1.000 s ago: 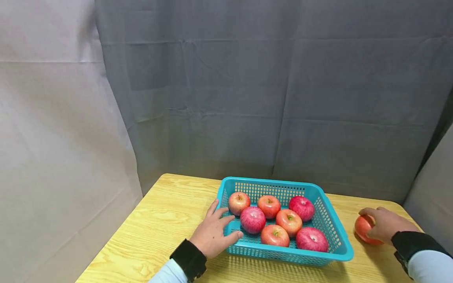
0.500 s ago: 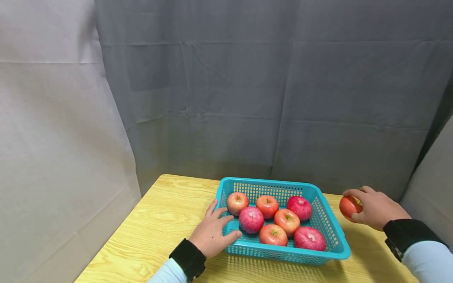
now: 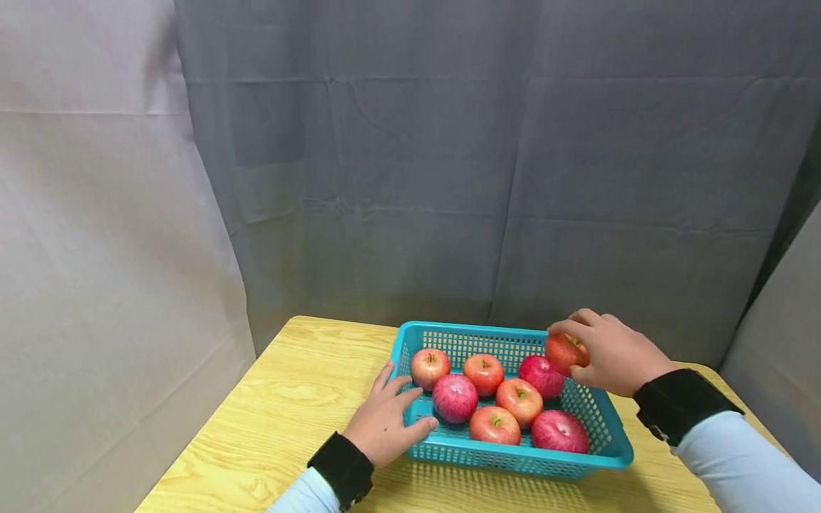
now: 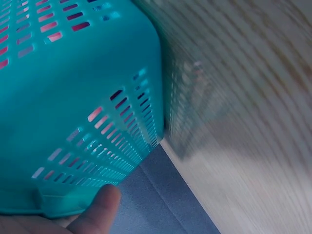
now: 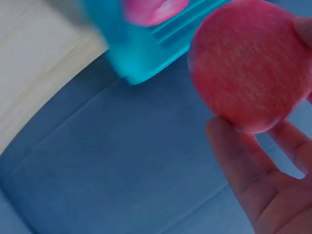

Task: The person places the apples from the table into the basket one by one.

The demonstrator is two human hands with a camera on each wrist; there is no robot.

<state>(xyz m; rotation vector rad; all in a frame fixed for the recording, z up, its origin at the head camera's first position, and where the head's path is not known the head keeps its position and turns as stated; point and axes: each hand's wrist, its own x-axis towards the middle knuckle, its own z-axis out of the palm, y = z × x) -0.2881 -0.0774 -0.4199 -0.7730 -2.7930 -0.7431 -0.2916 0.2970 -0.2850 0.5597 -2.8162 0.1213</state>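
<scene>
A red apple (image 3: pixel 566 353) is held by my right hand (image 3: pixel 614 354) above the right rear part of a turquoise plastic basket (image 3: pixel 507 462). In the right wrist view, fingertips and thumb grip that apple (image 5: pixel 251 66) around its sides. My left hand (image 3: pixel 388 422) rests at the basket's front left corner, fingers spread and fairly straight over the rim. Close up in the left wrist view, the thumb (image 4: pixel 100 209) touches the basket's rim (image 4: pixel 19 202). Several apples lie inside the basket, some orange-red like the front one (image 3: pixel 494 425), others deep pink like the right one (image 3: pixel 561 431).
The basket stands on a yellow wood-grain table (image 3: pixel 256 413), near its back edge. A dark grey cloth (image 3: pixel 398 178) hangs behind the table. Pale cloth (image 3: pixel 96 249) hangs at the left, and another grey sheet (image 3: pixel 782 342) at the right.
My right hand has lifted the apple from the table right of the basket and carried it left, over the basket. The left hand stays in place at the basket's corner.
</scene>
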